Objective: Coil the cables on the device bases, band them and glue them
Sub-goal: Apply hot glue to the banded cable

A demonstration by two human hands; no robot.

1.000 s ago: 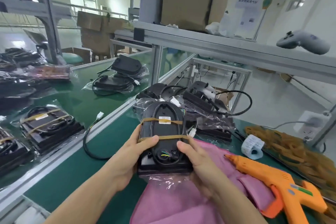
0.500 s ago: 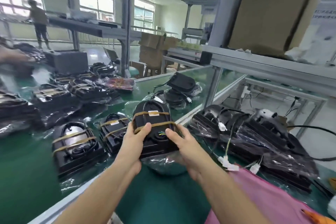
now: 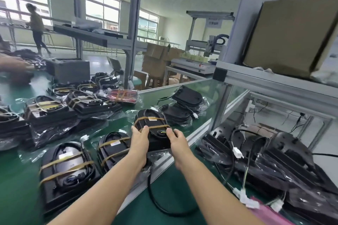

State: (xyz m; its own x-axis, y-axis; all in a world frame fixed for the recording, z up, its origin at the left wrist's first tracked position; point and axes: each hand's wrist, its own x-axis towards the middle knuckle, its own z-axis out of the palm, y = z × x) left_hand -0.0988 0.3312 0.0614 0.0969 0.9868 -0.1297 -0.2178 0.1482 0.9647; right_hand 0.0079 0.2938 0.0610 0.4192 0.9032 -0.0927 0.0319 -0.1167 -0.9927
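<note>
Between both hands (image 3: 140, 138) (image 3: 176, 139), banded device base (image 3: 151, 126), label (image 3: 152, 118) unreadable.

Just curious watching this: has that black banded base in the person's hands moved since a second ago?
Yes. The banded base went from above the pink cloth leftward, over the conveyor's rail.

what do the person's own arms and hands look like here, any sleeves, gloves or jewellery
Both forearms are bare as far as the frame shows, with no sleeve edge in view. The left hand and right hand wear no gloves. No watch, bracelet or wristband shows at either wrist, and no ring is visible on the fingers that can be seen. Nails look short and unpainted, though small at this size.
</note>
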